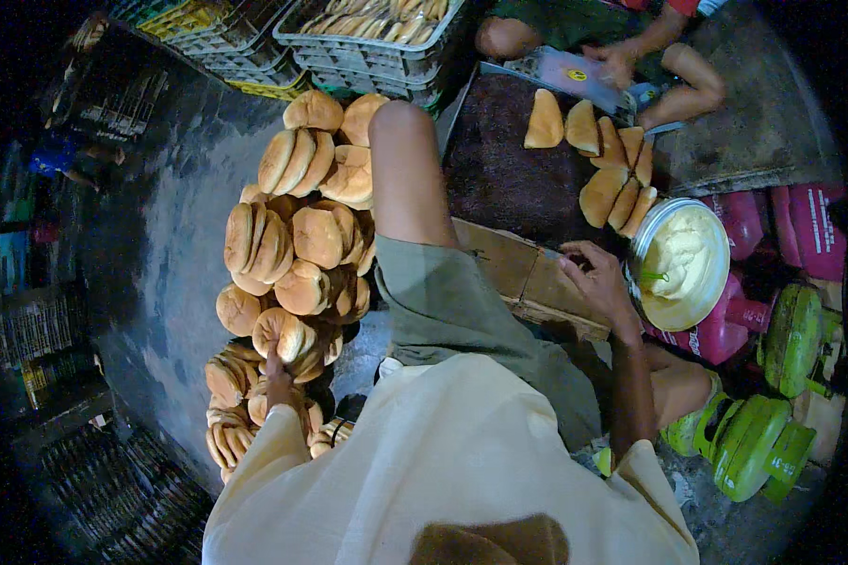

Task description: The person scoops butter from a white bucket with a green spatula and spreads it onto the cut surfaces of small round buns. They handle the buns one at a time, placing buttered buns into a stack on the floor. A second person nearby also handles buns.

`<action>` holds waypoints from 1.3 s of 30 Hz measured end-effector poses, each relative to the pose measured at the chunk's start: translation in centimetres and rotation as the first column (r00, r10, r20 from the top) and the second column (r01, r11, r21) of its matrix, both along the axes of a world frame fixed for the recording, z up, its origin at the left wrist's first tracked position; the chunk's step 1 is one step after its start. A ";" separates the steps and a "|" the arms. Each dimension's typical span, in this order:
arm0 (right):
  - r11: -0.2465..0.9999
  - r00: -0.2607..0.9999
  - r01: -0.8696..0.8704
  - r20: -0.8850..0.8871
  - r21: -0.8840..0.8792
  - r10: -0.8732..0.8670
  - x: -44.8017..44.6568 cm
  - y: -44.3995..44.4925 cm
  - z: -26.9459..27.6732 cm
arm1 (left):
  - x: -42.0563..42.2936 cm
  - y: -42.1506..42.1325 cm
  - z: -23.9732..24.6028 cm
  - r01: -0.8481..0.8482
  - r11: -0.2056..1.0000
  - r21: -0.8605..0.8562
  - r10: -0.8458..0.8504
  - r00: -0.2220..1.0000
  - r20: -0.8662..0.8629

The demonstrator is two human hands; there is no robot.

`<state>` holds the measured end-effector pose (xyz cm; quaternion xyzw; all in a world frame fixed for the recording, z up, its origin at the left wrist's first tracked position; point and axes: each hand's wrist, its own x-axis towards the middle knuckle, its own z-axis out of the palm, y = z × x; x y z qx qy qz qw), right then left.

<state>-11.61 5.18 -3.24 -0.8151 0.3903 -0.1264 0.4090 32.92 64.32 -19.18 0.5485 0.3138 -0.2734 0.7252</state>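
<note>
On my left, round golden buns (318, 236) are piled in stacked clusters. My left hand (280, 381) reaches into the near part of this pile, gripping a bun (277, 330) with a finger over its top; its other fingers are mostly hidden. My right hand (597, 279) is over a cardboard box edge (519, 265), its fingers curled. A small pale-blue thing shows at those fingertips, too small to name. Right beside that hand stands a tub of pale yellow cream (685, 261), with a green handle (654, 276) in the cream. Cut bread pieces (604, 191) lie on a dark tray (495, 155).
Across the tray, a person's hand (611, 63) is beside a printed packet (562, 70). Stacked plastic crates (367, 63) hold long breads at the back. Pink gas cylinders (731, 318) and green gas cylinders (752, 445) stand to the right. My bent knee (410, 169) separates buns and tray.
</note>
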 end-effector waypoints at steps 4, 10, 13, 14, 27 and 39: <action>0.999 0.997 0.024 0.078 0.029 -0.026 0.7 0.1 2.3 | 0.5 -0.4 7.1 0.069 0.996 0.062 -0.074 0.994 0.080; 0.972 0.988 0.067 0.120 0.223 -0.096 0.1 2.1 4.3 | 1.2 -10.8 18.5 0.369 0.924 0.098 -0.382 0.880 0.282; 0.929 0.952 -0.076 0.302 0.361 -0.040 1.0 3.2 5.5 | -0.8 -21.1 21.4 0.620 0.780 0.086 -0.602 0.704 0.377; 0.904 0.933 -0.121 0.357 0.410 -0.037 1.3 3.4 6.1 | -2.2 -25.2 21.9 0.709 0.702 0.075 -0.672 0.623 0.399; 0.901 0.736 0.077 0.585 0.428 -0.341 -2.3 3.6 3.9 | -24.3 -51.3 22.2 0.999 -0.020 0.032 -0.777 -0.036 0.628; 0.951 0.963 0.250 0.054 0.181 -0.263 1.8 3.6 -3.2 | -15.6 -41.6 22.3 0.685 0.431 0.588 -0.664 -0.200 0.720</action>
